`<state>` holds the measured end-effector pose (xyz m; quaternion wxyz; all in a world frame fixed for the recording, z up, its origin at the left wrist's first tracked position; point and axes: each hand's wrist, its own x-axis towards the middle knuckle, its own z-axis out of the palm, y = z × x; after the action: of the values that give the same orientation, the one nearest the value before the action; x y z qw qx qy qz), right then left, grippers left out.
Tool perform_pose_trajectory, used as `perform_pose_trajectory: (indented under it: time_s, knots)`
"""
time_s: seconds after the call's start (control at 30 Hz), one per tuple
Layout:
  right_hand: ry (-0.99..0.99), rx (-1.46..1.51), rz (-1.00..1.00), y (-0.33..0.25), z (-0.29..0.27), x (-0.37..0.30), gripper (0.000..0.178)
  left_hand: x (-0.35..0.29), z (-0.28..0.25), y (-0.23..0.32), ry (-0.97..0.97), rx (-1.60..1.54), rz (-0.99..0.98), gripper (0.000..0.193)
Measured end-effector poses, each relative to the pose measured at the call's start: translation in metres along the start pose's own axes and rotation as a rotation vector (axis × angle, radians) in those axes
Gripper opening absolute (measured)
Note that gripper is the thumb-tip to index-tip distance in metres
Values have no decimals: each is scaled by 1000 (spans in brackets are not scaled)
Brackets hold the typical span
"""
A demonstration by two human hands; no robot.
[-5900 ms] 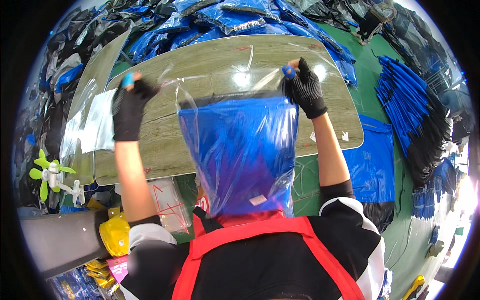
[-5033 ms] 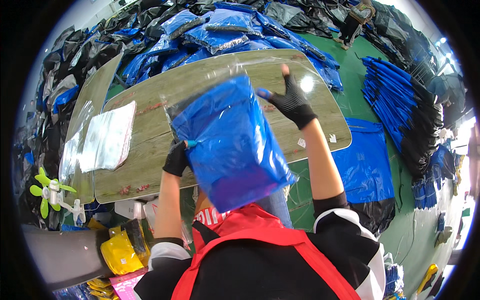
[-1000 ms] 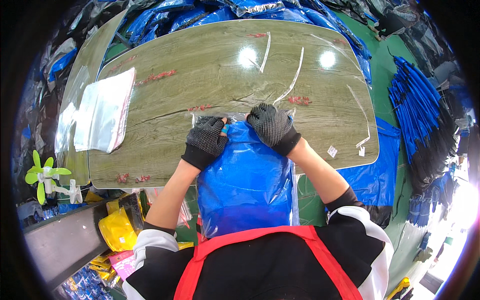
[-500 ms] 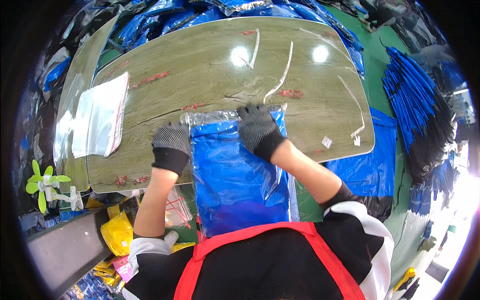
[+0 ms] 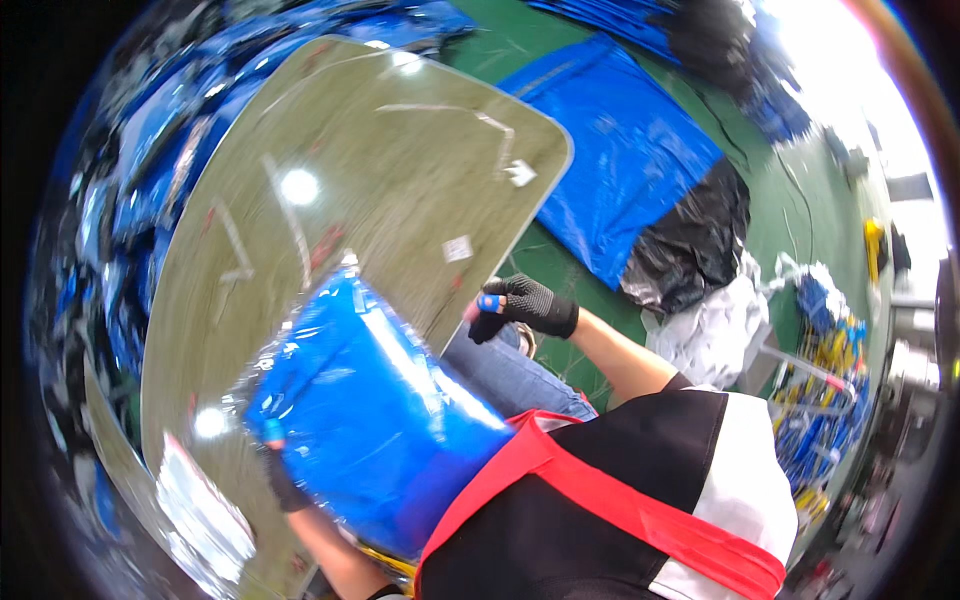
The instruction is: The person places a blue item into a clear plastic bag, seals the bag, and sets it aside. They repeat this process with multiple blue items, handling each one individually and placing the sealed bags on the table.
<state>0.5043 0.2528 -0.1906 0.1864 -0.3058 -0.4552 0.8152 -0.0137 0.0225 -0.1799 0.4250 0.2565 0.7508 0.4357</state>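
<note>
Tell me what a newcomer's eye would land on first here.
First, the glossy blue packet in clear plastic, left of centre in the picture, its edge held by the left hand in a black fingerless glove. Next, the large blue-and-black plastic sheet spread on the green floor beyond the wood-grain table. Then the gloved right hand, near the picture's middle, apart from the packet.

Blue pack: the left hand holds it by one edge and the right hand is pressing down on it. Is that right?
Not quite: the right hand is not on the blue pack. The head view shows it apart from the pack, to its right, near the edge of the table. The left hand does hold one edge.
</note>
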Motion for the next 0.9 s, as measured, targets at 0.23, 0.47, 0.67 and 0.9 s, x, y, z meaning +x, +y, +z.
perform_pose_trajectory:
  time_s: [0.23, 0.47, 0.67, 0.9]
  knots:
    - [623, -910, 471, 127, -196, 76, 49, 185, -52, 217, 356, 366, 434, 63]
    - [1154, -920, 751, 200, -346, 154, 44, 128, 188, 176, -41, 365, 471, 69]
    - [1078, -1168, 452, 161, -428, 73, 33, 96, 215, 118, 45, 496, 532, 64]
    - [1228, -839, -255, -145, -397, -11, 34, 92, 234, 145, -164, 68, 424, 74]
